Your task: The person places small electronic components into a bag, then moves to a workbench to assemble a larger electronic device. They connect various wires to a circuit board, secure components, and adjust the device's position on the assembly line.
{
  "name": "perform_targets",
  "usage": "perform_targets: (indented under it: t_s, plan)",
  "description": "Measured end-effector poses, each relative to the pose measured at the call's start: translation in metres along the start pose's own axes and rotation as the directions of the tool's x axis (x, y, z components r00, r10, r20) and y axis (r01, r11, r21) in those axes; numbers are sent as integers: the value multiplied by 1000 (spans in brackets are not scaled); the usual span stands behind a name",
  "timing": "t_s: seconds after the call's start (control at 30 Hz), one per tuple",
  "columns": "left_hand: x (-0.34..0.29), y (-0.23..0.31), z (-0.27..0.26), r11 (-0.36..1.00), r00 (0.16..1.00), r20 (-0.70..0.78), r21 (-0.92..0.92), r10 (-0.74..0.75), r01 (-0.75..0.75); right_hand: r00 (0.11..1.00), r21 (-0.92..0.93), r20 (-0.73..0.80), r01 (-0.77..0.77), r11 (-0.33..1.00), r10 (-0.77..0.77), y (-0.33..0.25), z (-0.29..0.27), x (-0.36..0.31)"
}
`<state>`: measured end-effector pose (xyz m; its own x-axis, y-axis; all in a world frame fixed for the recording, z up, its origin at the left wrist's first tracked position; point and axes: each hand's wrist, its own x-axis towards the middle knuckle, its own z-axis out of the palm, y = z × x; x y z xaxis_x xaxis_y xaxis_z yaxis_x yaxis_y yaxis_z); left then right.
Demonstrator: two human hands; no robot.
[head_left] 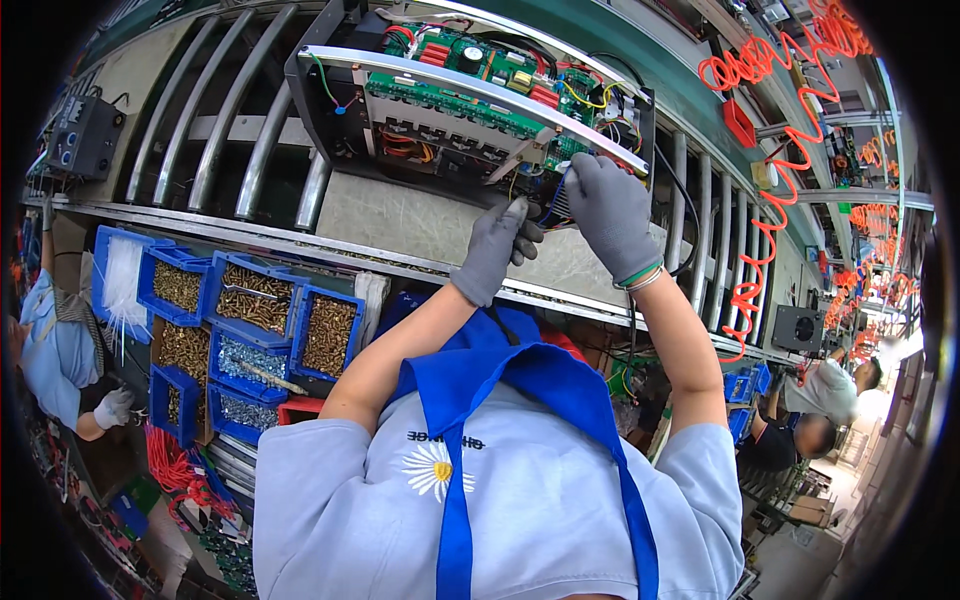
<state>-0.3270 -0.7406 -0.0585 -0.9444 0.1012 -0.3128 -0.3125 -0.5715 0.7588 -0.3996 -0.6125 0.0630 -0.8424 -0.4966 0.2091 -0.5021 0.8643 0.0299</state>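
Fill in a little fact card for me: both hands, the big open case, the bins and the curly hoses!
Left hand: grey-gloved, fingers curled near the wires; grip unclear
Right hand: grey-gloved, at the wires; grip unclear
Case: open, green boards inside
Bins: blue, on the left, holding brassy and silvery screws
Hoses: orange, curly, on the right
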Motion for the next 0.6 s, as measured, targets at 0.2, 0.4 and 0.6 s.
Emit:
perform_targets:
  t_s: [0.2, 0.4, 0.6]
  plan:
    - [-8, 22, 18, 961, 979, 143, 218, 143, -172, 1000, 30, 21, -1, 1000, 0, 3, 3, 0]
    - [-5, 9, 16, 973, 974, 170, 153, 148, -174, 1000, 58, 26, -10, 998, 8, -1, 2, 1]
    - [-10, 17, 8, 929, 971, 126, 288, 202, -231, 997, -10, 0, 78, 997, -78, -4, 3, 5]
